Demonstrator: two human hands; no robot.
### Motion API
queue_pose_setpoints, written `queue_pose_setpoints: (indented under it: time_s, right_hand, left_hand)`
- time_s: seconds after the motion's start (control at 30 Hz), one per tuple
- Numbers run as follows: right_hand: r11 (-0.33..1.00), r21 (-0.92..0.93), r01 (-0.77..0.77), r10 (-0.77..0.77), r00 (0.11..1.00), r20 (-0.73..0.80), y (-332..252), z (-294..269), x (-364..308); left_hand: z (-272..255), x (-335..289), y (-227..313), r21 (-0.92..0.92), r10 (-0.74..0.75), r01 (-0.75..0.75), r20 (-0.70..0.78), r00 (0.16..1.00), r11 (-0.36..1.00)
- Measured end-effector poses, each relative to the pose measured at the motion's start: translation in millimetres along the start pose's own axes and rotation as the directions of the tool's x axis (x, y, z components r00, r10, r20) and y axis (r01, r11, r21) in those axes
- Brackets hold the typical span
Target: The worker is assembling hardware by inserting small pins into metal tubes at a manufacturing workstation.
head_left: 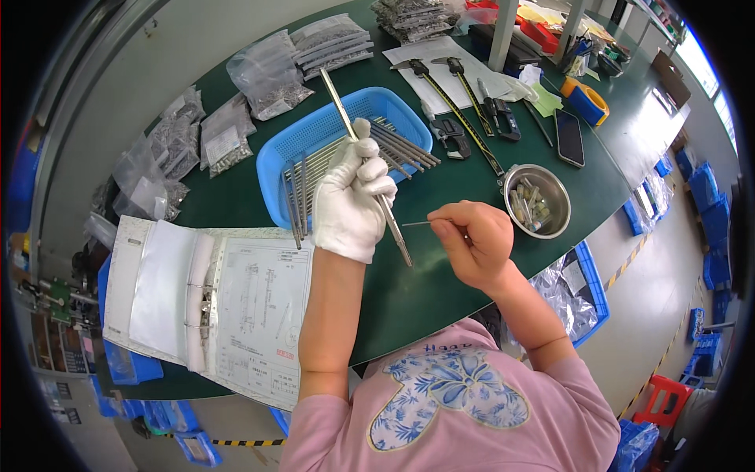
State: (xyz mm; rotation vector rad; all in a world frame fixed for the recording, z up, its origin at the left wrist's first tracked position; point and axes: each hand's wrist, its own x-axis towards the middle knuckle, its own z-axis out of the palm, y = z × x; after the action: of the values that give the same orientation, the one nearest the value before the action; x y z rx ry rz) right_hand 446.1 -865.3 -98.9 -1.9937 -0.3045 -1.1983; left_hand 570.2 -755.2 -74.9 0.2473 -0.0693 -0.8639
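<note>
My left hand (348,200), in a white glove, is closed round a long shiny metal rod (339,101). The rod slants from upper left down to a stepped, thinner lower end. Bare, my right hand (476,242) pinches a thin metal pin (417,224) between thumb and forefinger. The pin points left toward the lower part of the rod; whether its tip touches the rod I cannot tell. Behind the gloved hand stands a blue plastic basket (271,169) with several metal rods (405,145) in it, some leaning over its rim.
A steel bowl (560,189) of small pieces sits right of my right hand. Calipers (440,85), a micrometer (450,135) and a phone (569,138) lie at the back right. An open binder (259,307) with drawings lies front left; bags of small parts (271,75) line the far left.
</note>
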Motion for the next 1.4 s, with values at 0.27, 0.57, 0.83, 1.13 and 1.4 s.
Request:
queue_pose_setpoints:
  time_s: [0.27, 0.57, 0.83, 1.13, 1.4]
  right_hand:
    - [0.999, -0.033, 0.004, -0.005, 1.000, -0.013, -8.3, 8.8, 4.1]
    - [0.976, -0.189, 0.111, -0.090, 0.989, 0.114, -14.7, 9.7, 13.2]
    - [0.964, -0.230, 0.132, -0.077, 0.969, 0.233, -6.7, 13.9, 7.6]
    - [0.963, -0.244, 0.114, -0.107, 0.993, 0.043, -20.8, 3.1, 24.6]
    - [0.955, -0.279, 0.095, -0.091, 0.995, 0.027, -12.1, 7.0, 21.7]
  left_hand:
    - [-4.6, -9.6, -1.1, -0.137, -0.016, 0.043, 0.187, 0.982, 0.990]
    - [-0.1, -14.0, -4.8, 0.026, 0.100, -0.101, 0.043, 0.994, 0.995]
    - [3.3, -17.3, -7.6, 0.047, 0.088, -0.093, 0.105, 0.991, 0.995]
    - [1.8, -18.5, -7.6, 0.170, 0.137, -0.169, 0.184, 0.973, 0.971]
    - [2.1, -20.9, -15.1, 0.125, 0.125, -0.153, 0.209, 0.970, 0.980]
